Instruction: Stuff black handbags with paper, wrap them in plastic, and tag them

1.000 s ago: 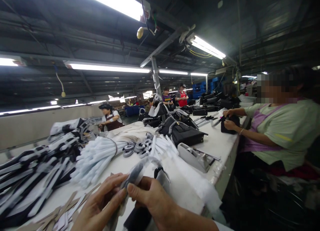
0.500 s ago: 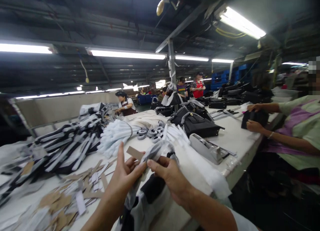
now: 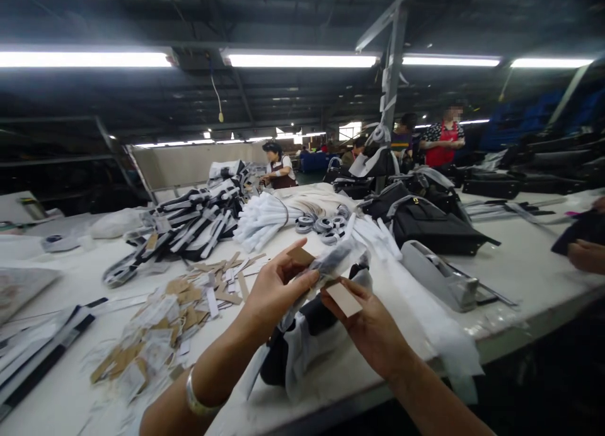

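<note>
My left hand point(image 3: 276, 285) is closed around a strap point(image 3: 333, 259) wrapped in thin translucent film, probably a bag handle. A brown cardboard strip point(image 3: 301, 255) is tucked between the fingers of that same hand. My right hand point(image 3: 375, 329) pinches a pale cardboard piece point(image 3: 344, 299) just under the strap. Below both hands, a black bag point(image 3: 274, 360) partly covered in white wrapping rests near the table edge. My forearms hide some of it.
Scattered cardboard and film scraps point(image 3: 189, 304) lie to the left, before a heap of wrapped black straps point(image 3: 203, 215). White foam tubes point(image 3: 262, 218) are bundled behind. Rightward are a grey bag point(image 3: 437, 275), black bags point(image 3: 425, 225) and a co-worker's hand point(image 3: 586, 256).
The view has swung left, bringing more of the table's left side in. My right hand, earlier pinching the strap, now holds a pale cardboard piece. My left hand keeps its grip on the strap.
</note>
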